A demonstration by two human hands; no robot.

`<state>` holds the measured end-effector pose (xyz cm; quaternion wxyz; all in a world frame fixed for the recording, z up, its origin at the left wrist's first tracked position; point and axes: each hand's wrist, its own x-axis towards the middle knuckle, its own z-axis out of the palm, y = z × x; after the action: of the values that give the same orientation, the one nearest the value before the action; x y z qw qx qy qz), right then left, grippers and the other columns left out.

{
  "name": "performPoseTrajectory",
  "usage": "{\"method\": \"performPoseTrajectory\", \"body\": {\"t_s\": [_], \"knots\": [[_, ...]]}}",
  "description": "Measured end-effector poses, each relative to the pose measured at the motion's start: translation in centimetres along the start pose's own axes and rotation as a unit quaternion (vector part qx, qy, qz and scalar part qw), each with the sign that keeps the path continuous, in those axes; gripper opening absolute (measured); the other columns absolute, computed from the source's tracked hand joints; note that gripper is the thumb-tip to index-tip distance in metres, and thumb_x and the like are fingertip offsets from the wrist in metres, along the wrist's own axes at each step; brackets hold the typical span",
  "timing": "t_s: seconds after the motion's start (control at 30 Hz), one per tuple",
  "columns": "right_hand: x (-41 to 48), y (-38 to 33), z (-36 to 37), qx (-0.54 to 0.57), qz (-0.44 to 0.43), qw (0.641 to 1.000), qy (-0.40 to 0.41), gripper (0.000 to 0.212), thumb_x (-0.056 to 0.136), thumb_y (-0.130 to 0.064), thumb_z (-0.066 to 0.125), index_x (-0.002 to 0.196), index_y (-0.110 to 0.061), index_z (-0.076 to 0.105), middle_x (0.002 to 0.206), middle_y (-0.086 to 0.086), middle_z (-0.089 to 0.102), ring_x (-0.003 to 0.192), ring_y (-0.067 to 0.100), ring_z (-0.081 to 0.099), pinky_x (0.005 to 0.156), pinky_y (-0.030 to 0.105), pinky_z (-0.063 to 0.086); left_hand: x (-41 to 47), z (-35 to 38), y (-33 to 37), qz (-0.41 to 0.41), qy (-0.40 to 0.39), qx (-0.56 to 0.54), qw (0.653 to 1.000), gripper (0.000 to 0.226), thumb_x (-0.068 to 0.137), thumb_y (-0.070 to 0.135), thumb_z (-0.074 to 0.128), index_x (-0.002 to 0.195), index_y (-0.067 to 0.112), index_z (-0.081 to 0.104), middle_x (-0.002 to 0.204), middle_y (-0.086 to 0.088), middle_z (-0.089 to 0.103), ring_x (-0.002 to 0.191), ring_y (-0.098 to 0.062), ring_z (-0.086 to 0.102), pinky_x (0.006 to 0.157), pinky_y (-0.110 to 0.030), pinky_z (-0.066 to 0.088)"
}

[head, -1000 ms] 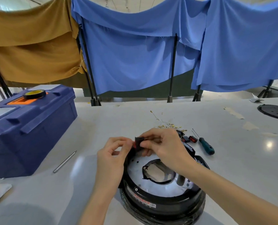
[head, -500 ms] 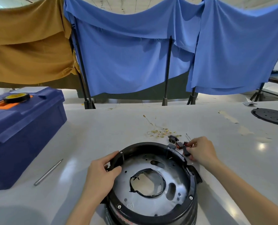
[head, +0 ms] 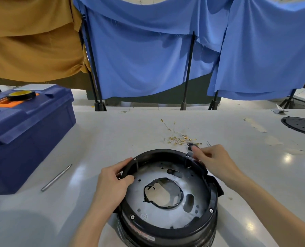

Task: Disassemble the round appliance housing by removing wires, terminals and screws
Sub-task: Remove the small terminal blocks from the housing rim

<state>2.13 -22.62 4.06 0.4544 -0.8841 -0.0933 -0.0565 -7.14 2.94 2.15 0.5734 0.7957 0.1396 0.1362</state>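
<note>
The round black appliance housing (head: pixel 167 152) lies open side up near the table's front edge, showing a grey metal plate (head: pixel 166 169) with a ragged central hole. Screws (head: pixel 132 216) sit in its rim. My left hand (head: pixel 110 184) grips the rim at its left side, thumb inside. At the far-right rim my right hand (head: pixel 217 161) has its index fingertip touching a small black switch part (head: pixel 190 145) on the table, with nothing visibly held. A loose pile of gold terminals and thin wires (head: pixel 179 139) lies just behind the housing.
A blue toolbox (head: pixel 23 132) with a tape roll (head: pixel 21 95) on top stands at the left. A metal rod (head: pixel 56 177) lies between it and the housing. A black round disc (head: pixel 301 124) sits at the far right. Cloth screens hang behind the table.
Both hands pulled a switch part off the housing's far rim. My left hand dropped to grip the left rim, and my right hand carried the part to the table on the right.
</note>
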Motion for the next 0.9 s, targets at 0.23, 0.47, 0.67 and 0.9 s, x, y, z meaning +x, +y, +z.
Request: {"method": "performPoseTrajectory", "body": {"t_s": [0.23,0.47,0.67,0.9], "knots": [[-1.5,-0.7,0.2,0.029,-0.011,0.997,-0.068,0.01,0.088,-0.035,0.067,0.081,-0.039,0.073,0.072,-0.018,0.073,0.067,-0.007,0.065,0.054,0.001,0.041,-0.3,-0.5,0.2,0.01,0.0,0.023,1.0,0.048,0.08,0.0,0.065,0.118,0.029,0.066,0.112,0.01,0.069,0.093,-0.006,0.065,0.087,-0.031,0.053],[-1.8,-1.3,0.0,-0.01,-0.038,0.996,-0.079,0.027,0.081,-0.015,0.074,0.1,-0.032,0.066,0.08,-0.014,0.068,0.068,-0.009,0.062,0.057,0.001,0.042,-0.8,-0.7,1.0,0.089,0.005,0.152,0.984,0.048,0.086,0.017,0.066,0.13,0.031,0.056,0.126,0.014,0.06,0.12,-0.006,0.05,0.094,-0.017,0.034],[-1.9,-1.5,0.0,-0.061,-0.038,0.995,-0.072,0.038,0.074,-0.004,0.069,0.099,-0.032,0.064,0.082,-0.016,0.067,0.07,0.0,0.063,0.057,0.006,0.045,-1.3,-0.5,2.1,0.145,0.005,0.282,0.948,0.052,0.089,0.018,0.061,0.137,0.033,0.047,0.137,0.008,0.052,0.128,-0.015,0.043,0.106,-0.028,0.033],[-2.7,-1.9,1.3,-0.07,-0.014,0.997,0.0,0.039,0.076,0.0,0.063,0.105,-0.025,0.071,0.099,0.0,0.072,0.093,0.019,0.066,0.083,0.04,0.055,-2.0,3.2,3.8,0.207,-0.14,0.319,0.914,0.042,0.091,0.031,0.058,0.132,0.035,0.053,0.133,0.013,0.054,0.121,-0.009,0.049,0.101,-0.028,0.039]]}}
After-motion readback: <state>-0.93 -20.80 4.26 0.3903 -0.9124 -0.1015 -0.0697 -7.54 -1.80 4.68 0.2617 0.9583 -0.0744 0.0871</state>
